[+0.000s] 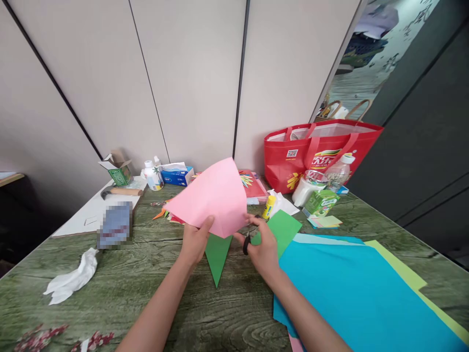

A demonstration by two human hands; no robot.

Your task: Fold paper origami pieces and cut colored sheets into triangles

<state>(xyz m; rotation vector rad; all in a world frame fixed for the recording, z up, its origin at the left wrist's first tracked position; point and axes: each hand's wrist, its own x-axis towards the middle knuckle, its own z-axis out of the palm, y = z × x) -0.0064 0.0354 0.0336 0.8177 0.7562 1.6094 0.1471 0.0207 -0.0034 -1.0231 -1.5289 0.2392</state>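
A large sheet of pink paper with a curved edge is held up over the table. My left hand grips its lower edge, thumb on the near face. My right hand is closed on a pair of scissors with black handles, at the paper's right lower edge; the blades are mostly hidden. Beneath the pink sheet lies a pointed green paper piece. Another green paper is just beyond my right hand.
Blue paper sheets cover the right side. A yellow glue stick, a green carton, a jar and a red bag stand behind. At left are a hammer, a crumpled tissue and a tissue pack.
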